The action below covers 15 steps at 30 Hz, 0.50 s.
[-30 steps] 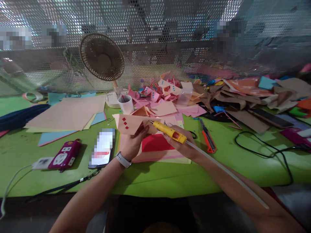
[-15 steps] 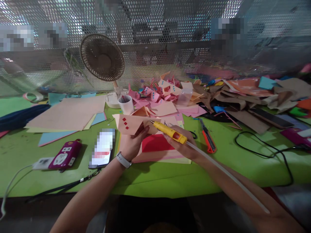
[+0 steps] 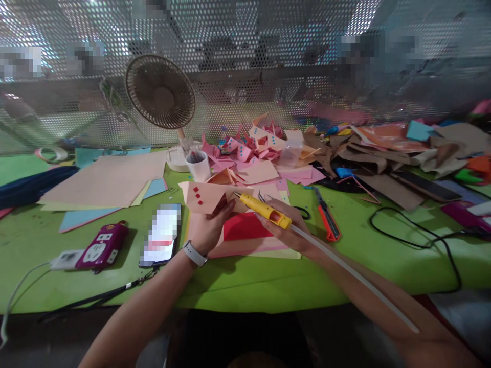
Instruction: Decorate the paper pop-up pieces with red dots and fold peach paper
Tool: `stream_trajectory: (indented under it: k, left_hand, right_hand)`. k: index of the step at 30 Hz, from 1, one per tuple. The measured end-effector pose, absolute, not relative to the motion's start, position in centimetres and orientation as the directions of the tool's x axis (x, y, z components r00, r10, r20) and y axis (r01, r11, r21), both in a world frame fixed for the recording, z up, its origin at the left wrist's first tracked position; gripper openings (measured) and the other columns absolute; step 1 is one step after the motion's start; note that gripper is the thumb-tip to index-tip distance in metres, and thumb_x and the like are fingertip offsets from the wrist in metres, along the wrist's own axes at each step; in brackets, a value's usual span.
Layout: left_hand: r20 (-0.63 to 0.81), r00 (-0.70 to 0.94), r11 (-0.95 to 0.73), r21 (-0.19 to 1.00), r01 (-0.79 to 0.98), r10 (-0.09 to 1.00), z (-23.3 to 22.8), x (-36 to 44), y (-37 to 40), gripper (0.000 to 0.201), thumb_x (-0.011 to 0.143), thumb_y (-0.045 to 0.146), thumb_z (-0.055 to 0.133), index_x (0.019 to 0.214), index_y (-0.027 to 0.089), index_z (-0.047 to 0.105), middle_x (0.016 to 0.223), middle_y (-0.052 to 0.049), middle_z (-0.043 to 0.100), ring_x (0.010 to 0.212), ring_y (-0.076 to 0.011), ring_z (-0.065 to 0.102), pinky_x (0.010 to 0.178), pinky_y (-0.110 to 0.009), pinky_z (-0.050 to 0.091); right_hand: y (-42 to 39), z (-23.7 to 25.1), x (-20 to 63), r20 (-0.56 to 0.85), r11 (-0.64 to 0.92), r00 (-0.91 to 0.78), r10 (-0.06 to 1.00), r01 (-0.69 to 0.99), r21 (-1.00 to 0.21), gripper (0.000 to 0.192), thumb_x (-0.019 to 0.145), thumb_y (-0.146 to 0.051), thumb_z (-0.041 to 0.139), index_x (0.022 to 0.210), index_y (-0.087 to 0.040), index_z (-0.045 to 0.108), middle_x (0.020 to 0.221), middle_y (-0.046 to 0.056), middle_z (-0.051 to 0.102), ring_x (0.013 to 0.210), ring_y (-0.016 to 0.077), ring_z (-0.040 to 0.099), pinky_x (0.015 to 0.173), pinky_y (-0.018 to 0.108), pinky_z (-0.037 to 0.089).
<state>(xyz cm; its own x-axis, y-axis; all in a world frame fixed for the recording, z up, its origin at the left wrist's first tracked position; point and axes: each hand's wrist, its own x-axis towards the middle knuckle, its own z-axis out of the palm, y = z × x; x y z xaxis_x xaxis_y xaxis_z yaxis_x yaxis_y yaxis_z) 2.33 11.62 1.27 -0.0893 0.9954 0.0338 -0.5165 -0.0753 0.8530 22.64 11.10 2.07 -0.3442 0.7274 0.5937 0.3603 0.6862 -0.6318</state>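
My left hand (image 3: 209, 230) holds a folded peach paper piece (image 3: 205, 197) with small red squares on it, lifted a little above the table. My right hand (image 3: 286, 232) grips a yellow glue gun (image 3: 263, 208) with a long white glue stick (image 3: 353, 276) trailing back over my forearm. The gun's tip touches the right edge of the folded paper. Under both hands lies a red sheet (image 3: 245, 226) on pink and yellow sheets. A white band sits on my left wrist.
A small fan (image 3: 161, 92) and a white cup (image 3: 199, 164) stand behind, with a heap of folded pink pieces (image 3: 253, 145). A phone (image 3: 161, 234), a purple power strip (image 3: 102, 246), an orange cutter (image 3: 326, 214), black cable (image 3: 422, 232), peach sheets (image 3: 107, 179) and brown scraps (image 3: 383, 153) lie on the green table (image 3: 268, 286).
The glue gun and my right hand have shifted very slightly left and up; the left hand and folded paper stay in place.
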Motion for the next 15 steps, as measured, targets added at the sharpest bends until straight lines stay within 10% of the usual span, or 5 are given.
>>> stream_trajectory:
  k: [15]
  left_hand:
    - [0.044,-0.055,-0.065,0.867,-0.495,0.998,1.69,2.13,11.77,0.038,0.068,0.029,0.084,0.103,0.020,0.070,0.108,-0.006,0.071,0.109,-0.0268,0.064,0.087,-0.041,0.059]
  right_hand:
    - [10.85,2.69,22.66,0.670,0.725,-0.289,0.684,0.369,-0.581,0.009,0.086,-0.029,0.061,0.094,-0.025,0.061,0.090,0.004,0.068,0.081,0.0212,0.065,0.074,0.037,0.055]
